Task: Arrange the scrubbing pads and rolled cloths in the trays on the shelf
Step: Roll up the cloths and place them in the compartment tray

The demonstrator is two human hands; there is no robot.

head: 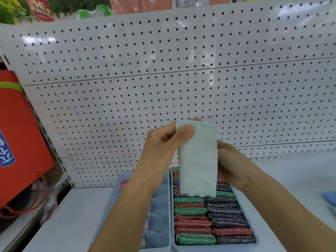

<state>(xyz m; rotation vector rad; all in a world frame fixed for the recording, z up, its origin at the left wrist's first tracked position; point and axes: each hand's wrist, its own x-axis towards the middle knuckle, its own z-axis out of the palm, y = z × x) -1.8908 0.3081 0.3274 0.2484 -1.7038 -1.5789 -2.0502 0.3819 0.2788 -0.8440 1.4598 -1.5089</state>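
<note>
I hold a pale mint textured cloth (198,159) upright above the trays. My left hand (163,142) pinches its top left corner with thumb in front. My right hand (231,164) grips its right side from behind. Below it, a grey tray (261,231) is packed with rows of glittery red, green and dark scrubbing pads (209,222). To its left, a second grey tray (158,215) has divided compartments, mostly hidden by my left forearm; a pink item shows at its far end.
A white pegboard (163,79) backs the white shelf (72,215). A red bag (20,142) with cord handles hangs at the left. A blue cloth (330,199) lies at the right edge of the shelf.
</note>
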